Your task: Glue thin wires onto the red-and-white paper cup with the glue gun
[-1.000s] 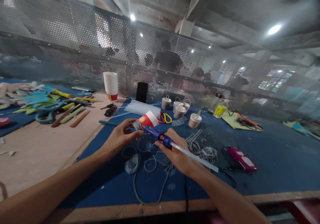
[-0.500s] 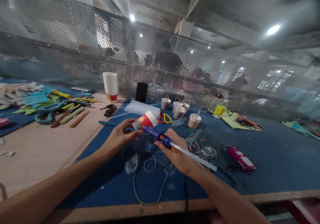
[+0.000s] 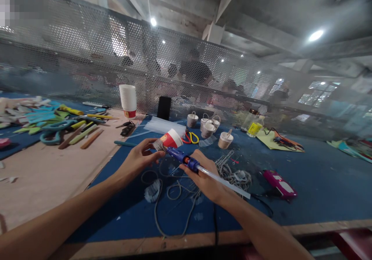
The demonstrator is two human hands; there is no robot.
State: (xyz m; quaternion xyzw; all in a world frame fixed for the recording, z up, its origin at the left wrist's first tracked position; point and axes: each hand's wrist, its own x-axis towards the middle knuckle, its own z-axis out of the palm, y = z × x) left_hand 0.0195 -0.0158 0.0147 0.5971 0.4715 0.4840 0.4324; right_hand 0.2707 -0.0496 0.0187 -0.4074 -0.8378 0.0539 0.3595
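My left hand (image 3: 145, 155) is closed around the grey, cord-wrapped bottom end of a red and white paper cup (image 3: 172, 139), which lies tilted on its side in the air. In my right hand (image 3: 203, 171) is a blue hot glue gun (image 3: 181, 156), its nozzle at the wrapped part of the cup; whether it touches I cannot tell. A long clear glue stick (image 3: 222, 180) juts from the gun's back end. Loose grey cord (image 3: 157, 213) curls on the blue table below, with a tangled heap of it right of my right hand.
Several small cord-wrapped cups (image 3: 208, 129) stand at the back, beside red and yellow scissors (image 3: 192, 138) and a bundle of clear glue sticks (image 3: 164, 126). Stacked paper cups (image 3: 128, 101) and a black phone (image 3: 164, 107) are near the mesh partition (image 3: 95, 62). A magenta device (image 3: 279, 183) lies to the right.
Almost nothing differs. Both hands keep their hold on the cup and the glue gun, with only a very slight shift of the view.
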